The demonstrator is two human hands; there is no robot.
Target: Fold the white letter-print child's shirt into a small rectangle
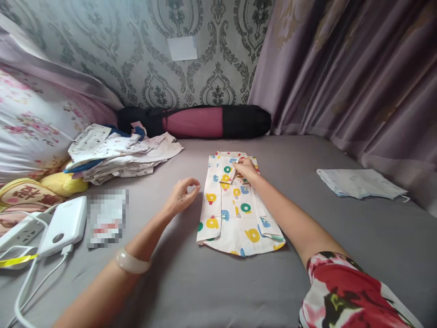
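Note:
A small white shirt (245,228) printed with yellow, green, blue and red shapes lies on the grey sheet in front of me. Both its sides are folded inward, with its curved hem towards me. My right hand (246,167) is over the upper part and pinches a sleeve (228,171) of the shirt between thumb and fingers. Just off the left edge of the shirt hovers my left hand (184,193). Its fingers are loosely curled and hold nothing. A pale bangle (131,262) circles the left wrist.
A pile of clothes (126,152) lies at the back left, a folded white cloth (360,183) at the right. A black and maroon rolled bag (194,122) rests along the wall. On the left are a white power bank (66,223) with cables, a power strip (25,232) and a blurred packet (107,218).

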